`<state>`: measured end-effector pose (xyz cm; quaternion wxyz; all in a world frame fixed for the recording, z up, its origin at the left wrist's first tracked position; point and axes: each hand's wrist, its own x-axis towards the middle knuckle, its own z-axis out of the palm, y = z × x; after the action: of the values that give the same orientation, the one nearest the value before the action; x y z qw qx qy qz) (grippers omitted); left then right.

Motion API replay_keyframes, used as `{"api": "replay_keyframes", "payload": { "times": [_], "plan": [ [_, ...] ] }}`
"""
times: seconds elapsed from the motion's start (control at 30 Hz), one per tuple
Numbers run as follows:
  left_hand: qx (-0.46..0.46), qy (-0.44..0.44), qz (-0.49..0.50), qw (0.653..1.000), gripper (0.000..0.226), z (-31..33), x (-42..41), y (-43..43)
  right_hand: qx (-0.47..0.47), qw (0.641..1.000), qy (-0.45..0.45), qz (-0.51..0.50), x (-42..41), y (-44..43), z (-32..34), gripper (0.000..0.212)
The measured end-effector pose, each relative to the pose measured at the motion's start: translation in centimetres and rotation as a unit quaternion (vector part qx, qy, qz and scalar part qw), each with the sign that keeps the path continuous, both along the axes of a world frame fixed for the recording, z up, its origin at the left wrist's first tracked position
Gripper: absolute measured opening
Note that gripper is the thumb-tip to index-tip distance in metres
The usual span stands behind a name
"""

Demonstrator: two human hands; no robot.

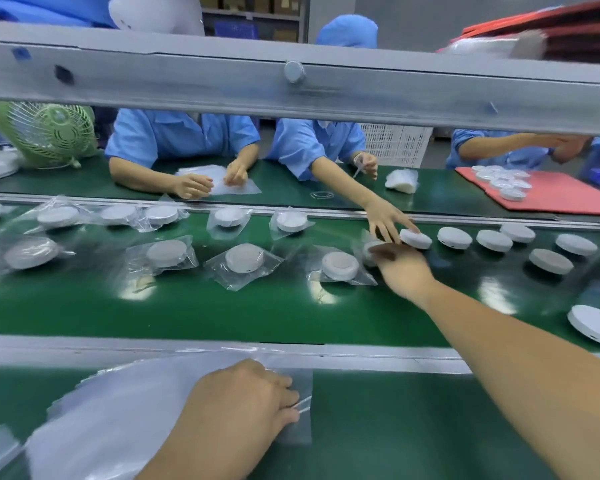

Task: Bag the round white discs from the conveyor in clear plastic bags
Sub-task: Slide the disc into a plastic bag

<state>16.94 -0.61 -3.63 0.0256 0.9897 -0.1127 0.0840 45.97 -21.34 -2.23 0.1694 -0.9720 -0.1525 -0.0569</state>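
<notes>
A packer's right hand (400,271) stretches across the green conveyor (257,313) to a round white disc (370,249) on the far half of the belt, fingers over the disc's near edge; motion blur leaves it unclear whether the grip has closed. The left hand (243,403) rests on a stack of clear plastic bags (118,410) on the near tabletop (413,427), its grip pinching the edge of the top bag. The job looks partly done: about ten bagged discs (245,259) lie along the left of the belt, while seven or so bare discs (551,261) wait at the right, the nearest disc (594,329) close to the near rail (361,355). Room is tight at the target, where another worker's hand (388,221), reaching from across the line, touches the neighbouring disc (415,238) just beside the packer's fingers. A strip of bare belt between the bagged row and the near rail looks the likeliest way back to the bags; the rail has to be crossed, and the grey overhead beam (291,84) spans the line above the far side
</notes>
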Motion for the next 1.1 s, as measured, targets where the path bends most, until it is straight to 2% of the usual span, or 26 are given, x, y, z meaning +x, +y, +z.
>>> {"api": "replay_keyframes", "payload": {
  "times": [0.07, 0.1, 0.17, 0.2, 0.27, 0.37, 0.43, 0.5, 0.6, 0.63, 0.7, 0.77, 0.83, 0.93, 0.97, 1.0, 1.03, 1.1],
  "plan": [
    [-0.028, -0.015, -0.001, 0.999, 0.023, -0.1, 0.0, -0.1, -0.017, 0.995, -0.064, -0.069, 0.3, -3.8, -0.6, 0.030],
    [-0.053, -0.024, 0.000, 0.998, 0.021, -0.5, -0.1, -0.1, -0.063, 0.985, -0.078, -0.138, 0.3, -6.5, -1.1, 0.035],
    [-0.092, -0.043, -0.005, 0.995, 0.016, -0.7, -0.3, -0.2, -0.208, 0.939, -0.027, -0.273, 0.8, -13.4, -2.5, 0.058],
    [-0.100, -0.048, -0.002, 0.994, 0.013, -0.8, -0.4, -0.1, -0.235, 0.916, 0.017, -0.324, 1.2, -17.2, -3.4, 0.069],
    [-0.095, -0.060, 0.005, 0.994, 0.007, -0.9, -0.3, -0.1, -0.208, 0.914, 0.077, -0.339, 2.0, -24.1, -4.7, 0.078],
    [-0.104, -0.064, 0.027, 0.992, 0.008, -1.0, -0.3, -0.2, -0.127, 0.945, 0.015, -0.301, 2.6, -29.1, -4.6, 0.039],
    [-0.128, -0.066, 0.042, 0.989, 0.012, -1.3, -0.2, -0.2, -0.085, 0.948, -0.020, -0.307, 1.9, -27.6, -3.6, 0.042],
    [-0.166, -0.071, 0.070, 0.981, 0.021, -1.5, -0.1, -0.1, -0.041, 0.970, -0.042, -0.235, -0.8, -22.5, -1.3, 0.039],
    [-0.205, -0.073, 0.100, 0.971, 0.027, -1.5, 0.1, -0.4, 0.097, 0.993, -0.063, -0.009, -6.8, -13.4, 1.4, 0.021],
    [-0.221, -0.072, 0.106, 0.967, 0.025, -1.2, 0.0, -0.5, 0.129, 0.985, -0.080, 0.087, -9.4, -10.3, 1.8, 0.020],
    [-0.259, -0.061, 0.114, 0.957, 0.018, -0.9, 0.0, -0.6, 0.176, 0.938, -0.126, 0.271, -14.2, -4.7, 1.6, 0.017],
    [-0.336, -0.032, 0.113, 0.934, 0.012, -0.6, 0.0, -0.8, 0.235, 0.895, -0.110, 0.362, -17.5, -0.8, 0.9, 0.017],
    [-0.459, 0.000, 0.110, 0.882, 0.012, 0.0, 0.0, -1.1, 0.333, 0.870, -0.052, 0.359, -19.2, 1.3, 0.4, 0.018],
    [-0.605, 0.015, 0.098, 0.790, 0.011, 1.0, -0.1, -1.3, 0.477, 0.828, 0.029, 0.293, -19.9, 2.1, 1.2, 0.021],
    [-0.639, 0.031, 0.077, 0.765, 0.021, 1.2, -0.2, -1.3, 0.513, 0.809, 0.047, 0.283, -20.0, 2.2, 1.6, 0.022],
    [-0.658, 0.058, 0.046, 0.749, 0.035, 1.2, -0.3, -1.4, 0.539, 0.792, 0.061, 0.280, -20.1, 2.2, 1.8, 0.023],
    [-0.659, 0.087, 0.010, 0.747, 0.048, 1.2, -0.5, -1.7, 0.558, 0.778, 0.077, 0.278, -20.3, 2.4, 1.9, 0.022],
    [-0.633, 0.103, -0.039, 0.766, 0.066, 1.1, -0.8, -2.7, 0.567, 0.778, 0.095, 0.254, -20.7, 2.7, 1.7, 0.016]
  ]
}}
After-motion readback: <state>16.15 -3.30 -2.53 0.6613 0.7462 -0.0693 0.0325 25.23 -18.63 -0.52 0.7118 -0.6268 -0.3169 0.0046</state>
